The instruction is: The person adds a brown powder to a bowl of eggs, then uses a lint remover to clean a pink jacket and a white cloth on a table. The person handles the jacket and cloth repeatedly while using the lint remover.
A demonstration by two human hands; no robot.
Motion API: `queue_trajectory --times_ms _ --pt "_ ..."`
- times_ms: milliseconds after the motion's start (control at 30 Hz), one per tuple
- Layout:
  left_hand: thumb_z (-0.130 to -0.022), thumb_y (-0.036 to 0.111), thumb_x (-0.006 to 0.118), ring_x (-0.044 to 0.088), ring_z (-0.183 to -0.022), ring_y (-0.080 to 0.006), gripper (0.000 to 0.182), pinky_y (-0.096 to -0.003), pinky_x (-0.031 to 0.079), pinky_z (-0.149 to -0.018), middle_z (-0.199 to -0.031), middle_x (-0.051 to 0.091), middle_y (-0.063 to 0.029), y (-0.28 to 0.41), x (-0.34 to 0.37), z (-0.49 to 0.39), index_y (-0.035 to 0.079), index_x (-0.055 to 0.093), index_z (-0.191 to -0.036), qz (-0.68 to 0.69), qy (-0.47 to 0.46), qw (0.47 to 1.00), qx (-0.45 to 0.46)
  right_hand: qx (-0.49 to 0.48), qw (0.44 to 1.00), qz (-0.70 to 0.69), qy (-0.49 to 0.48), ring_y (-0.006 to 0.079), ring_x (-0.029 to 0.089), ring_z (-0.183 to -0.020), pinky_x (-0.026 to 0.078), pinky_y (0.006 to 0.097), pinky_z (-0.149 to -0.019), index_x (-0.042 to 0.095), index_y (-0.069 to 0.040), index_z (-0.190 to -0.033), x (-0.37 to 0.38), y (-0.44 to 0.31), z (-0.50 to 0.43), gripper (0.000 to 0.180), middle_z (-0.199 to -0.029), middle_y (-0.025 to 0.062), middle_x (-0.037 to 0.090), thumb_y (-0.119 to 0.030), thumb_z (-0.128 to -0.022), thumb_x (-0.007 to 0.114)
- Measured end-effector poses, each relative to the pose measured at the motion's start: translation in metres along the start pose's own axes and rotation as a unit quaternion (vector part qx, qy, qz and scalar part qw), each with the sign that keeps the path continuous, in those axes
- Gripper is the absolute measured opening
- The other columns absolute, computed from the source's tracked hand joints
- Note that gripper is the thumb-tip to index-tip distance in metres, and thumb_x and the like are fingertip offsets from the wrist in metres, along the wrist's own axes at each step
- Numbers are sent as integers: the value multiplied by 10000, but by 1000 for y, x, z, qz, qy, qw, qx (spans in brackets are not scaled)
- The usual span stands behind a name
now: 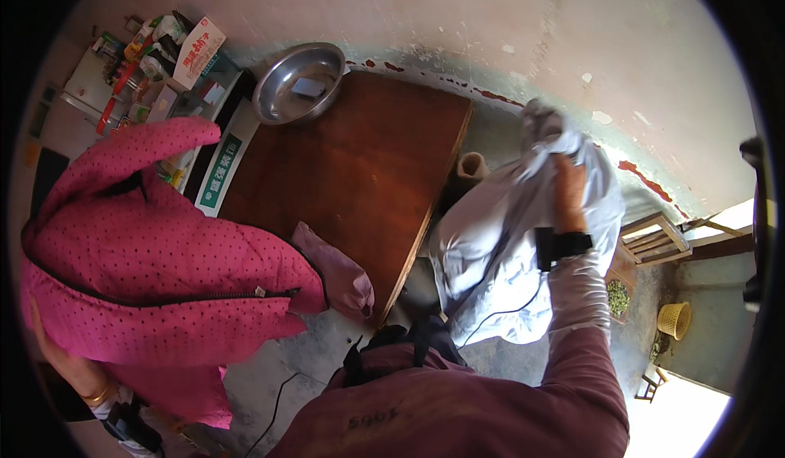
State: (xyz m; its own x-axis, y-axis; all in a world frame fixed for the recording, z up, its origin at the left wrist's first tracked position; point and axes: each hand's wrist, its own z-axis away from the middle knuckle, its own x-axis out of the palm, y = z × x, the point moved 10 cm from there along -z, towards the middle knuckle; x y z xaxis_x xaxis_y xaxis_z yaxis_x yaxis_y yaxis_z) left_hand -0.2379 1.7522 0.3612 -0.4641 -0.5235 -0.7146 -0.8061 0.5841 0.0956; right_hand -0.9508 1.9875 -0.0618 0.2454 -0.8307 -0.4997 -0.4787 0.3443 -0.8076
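On the left, a pink dotted jacket (184, 262) with a dark zipper hangs over my left hand (67, 354); the fingers lie behind the cloth, so their grip is hidden. To the right, my right hand (570, 188) holds up a pale, silvery bundle of fabric (484, 243), gathered at its top and hanging in folds, slightly blurred. Between them, a purple cloth piece (337, 268) lies at the near corner of a brown wooden table (349, 170), partly behind the jacket.
A metal basin (300, 84) with a light rectangular thing in it stands at the table's back left. Boxes and bottles crowd a glass case (227, 90) beyond. A rolled object (472, 166) stands beside the table. Farther right are a wooden stool (656, 240) and yellow basket (674, 320).
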Motion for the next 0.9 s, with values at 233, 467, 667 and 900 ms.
queue_trajectory --times_ms 233,467,667,900 --pt "-815 277 597 441 -1259 -278 664 -375 313 -1077 -1353 465 -195 -17 30 -5 -71 425 -1353 175 33 984 -17 109 949 -294 20 185 648 -807 501 297 -767 690 51 -966 -145 -51 -9 283 -911 108 685 -185 -854 583" --pt "-842 182 585 458 -1237 -266 549 -372 321 -1078 -1342 480 -173 27 53 -31 -65 457 -1315 199 72 976 44 76 977 81 -183 301 659 -884 506 373 -815 657 24 -1014 3 -27 -40 330 -947 177 683 -260 -852 617" --pt "-860 89 579 461 -1239 -261 484 -383 334 -1077 -1328 486 -168 49 38 -36 -42 457 -1310 218 71 973 32 -92 856 399 -315 360 636 -992 508 435 -853 654 -19 -1070 118 -54 -11 399 -1054 199 663 -327 -816 649" --pt "-880 82 565 481 -1222 -261 450 -376 351 -1063 -1320 499 -174 76 22 -50 -40 468 -1303 220 103 968 67 -56 720 -158 -674 315 390 -1310 364 427 -1060 168 -70 -1500 200 -216 167 1063 -1471 203 333 -442 -731 800"
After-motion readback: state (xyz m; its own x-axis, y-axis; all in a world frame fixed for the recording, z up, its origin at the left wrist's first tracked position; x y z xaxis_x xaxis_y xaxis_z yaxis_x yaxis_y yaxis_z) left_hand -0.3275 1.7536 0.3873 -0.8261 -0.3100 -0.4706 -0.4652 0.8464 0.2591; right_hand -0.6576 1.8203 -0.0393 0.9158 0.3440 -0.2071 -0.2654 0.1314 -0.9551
